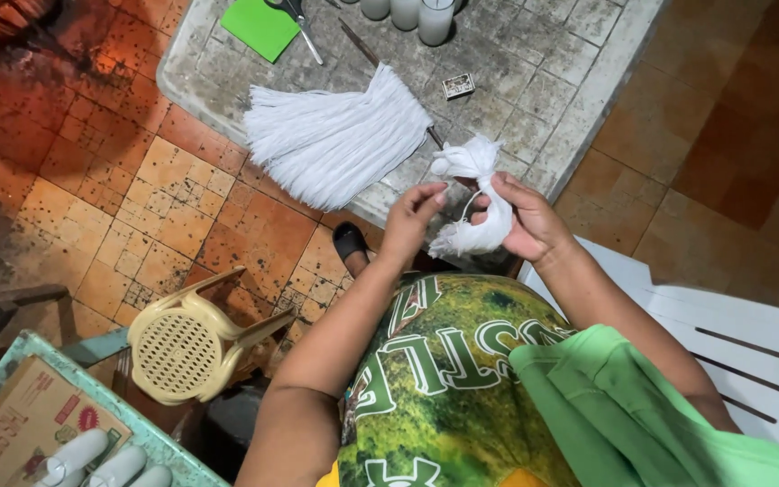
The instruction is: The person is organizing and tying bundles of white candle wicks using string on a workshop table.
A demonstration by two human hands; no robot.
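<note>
My right hand (pixel 525 221) grips a small bundle of white yarn (pixel 480 194), knotted near its top so it forms a tassel. My left hand (pixel 412 216) pinches a thin white strand at the bundle's side, fingertips touching it. Both hands hover just in front of a grey stone-patterned table (pixel 552 90). On that table lies a larger fan of cut white yarn (pixel 331 140), its loose ends hanging over the near edge.
On the table sit a green paper sheet (pixel 261 24), scissors (pixel 304 27), a thin stick (pixel 358 43), a small matchbox (pixel 458 86) and white candles (pixel 435 20). A cream plastic chair (pixel 187 343) lies tipped at left. A white chair (pixel 741 338) is on the right.
</note>
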